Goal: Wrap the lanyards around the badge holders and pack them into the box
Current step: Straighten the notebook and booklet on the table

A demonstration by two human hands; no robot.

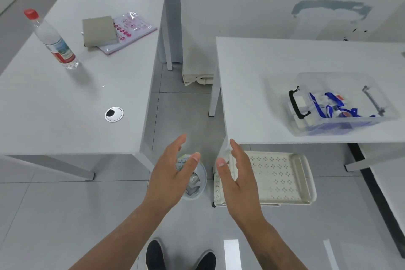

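A clear plastic box (382,120) with black handles stands on the right white table (252,85). Inside it lie blue lanyards (333,107) wound around badge holders. My left hand (173,173) and my right hand (238,177) hover side by side over the floor in the gap between the two tables, palms facing each other, fingers spread, holding nothing. Both hands are well left of and below the box.
The left table (65,98) carries a water bottle (52,39) with a red cap, a grey pad (99,30) on a pink-printed booklet, and a cable grommet (114,114). On the floor stand a small bin (197,184) of crumpled paper and a cream perforated tray cart (276,177). My shoes (179,256) show below.
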